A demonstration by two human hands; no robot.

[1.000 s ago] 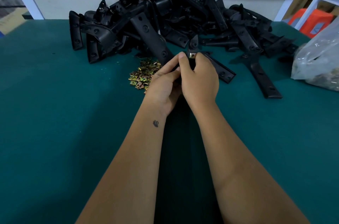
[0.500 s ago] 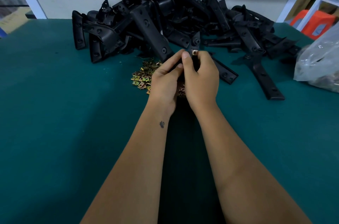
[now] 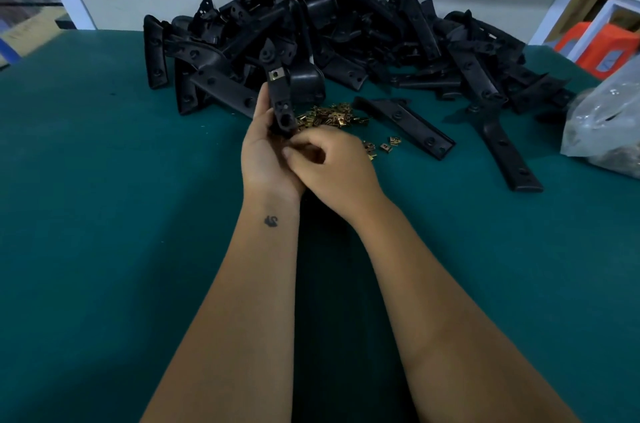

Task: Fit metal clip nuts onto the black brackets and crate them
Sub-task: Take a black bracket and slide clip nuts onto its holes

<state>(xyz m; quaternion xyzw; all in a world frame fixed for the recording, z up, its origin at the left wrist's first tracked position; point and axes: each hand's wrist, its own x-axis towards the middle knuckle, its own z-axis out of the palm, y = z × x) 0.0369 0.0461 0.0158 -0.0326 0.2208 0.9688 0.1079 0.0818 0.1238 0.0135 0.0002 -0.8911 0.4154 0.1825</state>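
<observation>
My left hand (image 3: pixel 263 159) grips a black bracket (image 3: pixel 281 100) and holds it upright above the green table. A brass clip nut (image 3: pixel 276 74) sits on the bracket's upper end. My right hand (image 3: pixel 332 166) lies just below and right of the bracket's lower end, against my left palm. Its fingers are curled and its thumb is tucked in; whatever is inside them is hidden. A small heap of loose brass clip nuts (image 3: pixel 329 117) lies on the table behind my hands. Beyond it rises a big pile of black brackets (image 3: pixel 346 31).
Two single brackets (image 3: pixel 405 121) (image 3: pixel 505 152) lie flat to the right of the nuts. A clear plastic bag (image 3: pixel 606 117) sits at the right edge. An orange stool (image 3: pixel 602 48) stands beyond the table's corner. Green table surface (image 3: pixel 104 214) spreads to the left and near me.
My right hand has left the top of the bracket and dropped to its lower end. The left hand has tilted the bracket upright, so the fitted clip nut now shows.
</observation>
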